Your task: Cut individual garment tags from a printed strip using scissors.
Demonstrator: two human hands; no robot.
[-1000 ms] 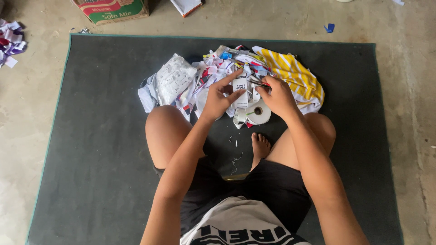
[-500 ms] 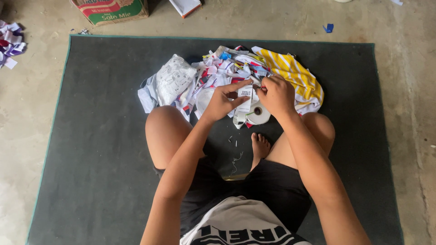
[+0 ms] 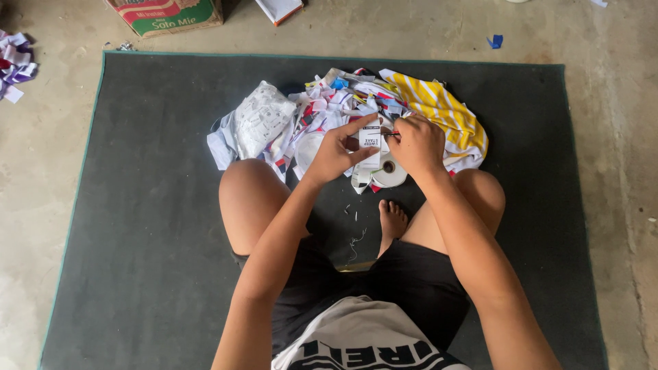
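Left hand (image 3: 336, 152): fingers pinched on the left edge of a small white label (image 3: 370, 145), index finger stretched along its top; held up just above the pile.
Right hand (image 3: 417, 142): closed in a loose fist at the label's right edge, gripping something thin with a red tip (too small to tell what); the two hands nearly touch, only the label between them.
White label: upright between the hands, printed face toward the camera, dark print on it.
Tape roll (image 3: 388, 171): white, lying flat just below the hands, partly under the label.
Pile of scraps (image 3: 322, 109): white, red and blue paper and cloth bits, heaped beyond and to the left of the hands.
White printed bag (image 3: 259, 123): crumpled, well left of the left hand, on the pile's edge.
Yellow striped cloth (image 3: 445, 109): beyond and right of the right hand, touching the pile.
Mat (image 3: 137, 205): dark grey, under everything (person sits cross-legged on it, bare foot (image 3: 392, 220) below the hands).
Thread bits (image 3: 353, 240): few light strands on the mat, near the foot.
Cardboard box (image 3: 168, 14): far beyond the left hand, off the mat on the concrete floor (image 3: 617, 137).
More scraps (image 3: 14, 65): far left on the floor.
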